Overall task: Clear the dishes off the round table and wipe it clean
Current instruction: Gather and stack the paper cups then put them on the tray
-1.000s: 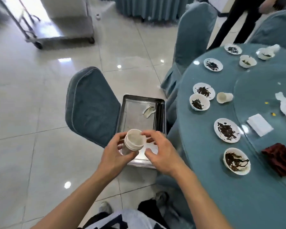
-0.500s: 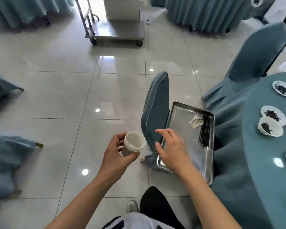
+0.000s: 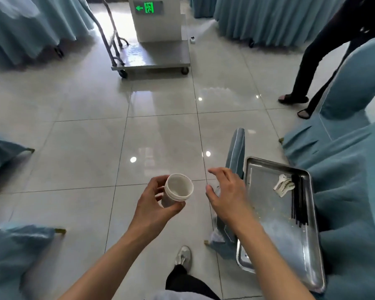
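My left hand (image 3: 155,204) grips a stack of white cups (image 3: 177,189) over the tiled floor, mouth toward me. My right hand (image 3: 227,193) hovers just right of it, fingers spread, holding nothing. A steel tray (image 3: 273,232) rests on a blue-covered chair (image 3: 234,161) at lower right; it carries white spoons (image 3: 283,186) and black chopsticks (image 3: 298,200). The round table with its dishes is out of view.
A metal trolley (image 3: 154,59) stands on the floor straight ahead. A person's legs (image 3: 305,68) are at upper right beside another covered chair (image 3: 353,83). Draped tables line the back and left. My shoe (image 3: 183,256) shows below.
My view has swung left, away from the table, which has left the frame. My right hand has come off the cups and opened; my left hand keeps the stack.
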A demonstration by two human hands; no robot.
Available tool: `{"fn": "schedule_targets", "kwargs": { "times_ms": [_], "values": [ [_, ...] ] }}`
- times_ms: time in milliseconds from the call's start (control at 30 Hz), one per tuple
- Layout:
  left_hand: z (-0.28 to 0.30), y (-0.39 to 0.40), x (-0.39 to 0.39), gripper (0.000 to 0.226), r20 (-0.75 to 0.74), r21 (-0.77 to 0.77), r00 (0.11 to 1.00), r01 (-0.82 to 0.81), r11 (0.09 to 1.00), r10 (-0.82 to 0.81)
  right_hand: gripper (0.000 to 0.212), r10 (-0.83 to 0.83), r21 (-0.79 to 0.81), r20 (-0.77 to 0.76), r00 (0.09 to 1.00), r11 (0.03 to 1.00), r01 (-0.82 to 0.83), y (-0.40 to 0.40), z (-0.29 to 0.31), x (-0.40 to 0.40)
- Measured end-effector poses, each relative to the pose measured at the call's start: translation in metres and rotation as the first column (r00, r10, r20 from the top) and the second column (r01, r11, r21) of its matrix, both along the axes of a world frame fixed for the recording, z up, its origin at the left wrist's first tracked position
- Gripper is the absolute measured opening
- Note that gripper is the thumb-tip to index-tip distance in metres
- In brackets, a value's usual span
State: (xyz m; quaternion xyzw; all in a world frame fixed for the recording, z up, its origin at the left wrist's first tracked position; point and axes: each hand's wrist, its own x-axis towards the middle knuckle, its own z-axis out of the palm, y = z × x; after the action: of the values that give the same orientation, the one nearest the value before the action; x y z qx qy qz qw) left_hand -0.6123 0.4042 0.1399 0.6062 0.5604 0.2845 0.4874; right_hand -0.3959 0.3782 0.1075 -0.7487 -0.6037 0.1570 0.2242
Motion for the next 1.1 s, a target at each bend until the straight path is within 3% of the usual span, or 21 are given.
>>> {"fn": "schedule_targets", "kwargs": {
  "times_ms": [267,533,667,833,1100],
  "values": [
    [0.013,0.121,0.02,0.063,0.034,0.03,0.993,0.116,0.993,-0.117,0.041,-0.14,0.045,0.009,0.99,0.989,0.139,0.1,0.013,0.015],
    [0.011,0.258,0.081,0.058,0.076,0.047,0.93,0.356,0.933,-0.359,0.045,-0.367,0.019,0.029,0.93,0.93,0.366,0.186,0.011,0.053],
    [0.012,0.331,0.111,0.058,0.081,0.051,0.862,0.498,0.865,-0.501,0.051,-0.497,0.019,0.05,0.866,0.868,0.497,0.231,0.012,0.067],
    [0.012,0.401,0.157,0.059,0.089,0.036,0.749,0.656,0.754,-0.656,0.043,-0.665,0.061,0.031,0.746,0.747,0.662,0.267,0.015,0.084],
    [0.009,0.457,0.266,0.058,0.083,0.032,0.577,0.814,0.58,-0.813,0.041,-0.822,0.079,0.038,0.568,0.569,0.818,0.292,0.011,0.146]
  ]
}}
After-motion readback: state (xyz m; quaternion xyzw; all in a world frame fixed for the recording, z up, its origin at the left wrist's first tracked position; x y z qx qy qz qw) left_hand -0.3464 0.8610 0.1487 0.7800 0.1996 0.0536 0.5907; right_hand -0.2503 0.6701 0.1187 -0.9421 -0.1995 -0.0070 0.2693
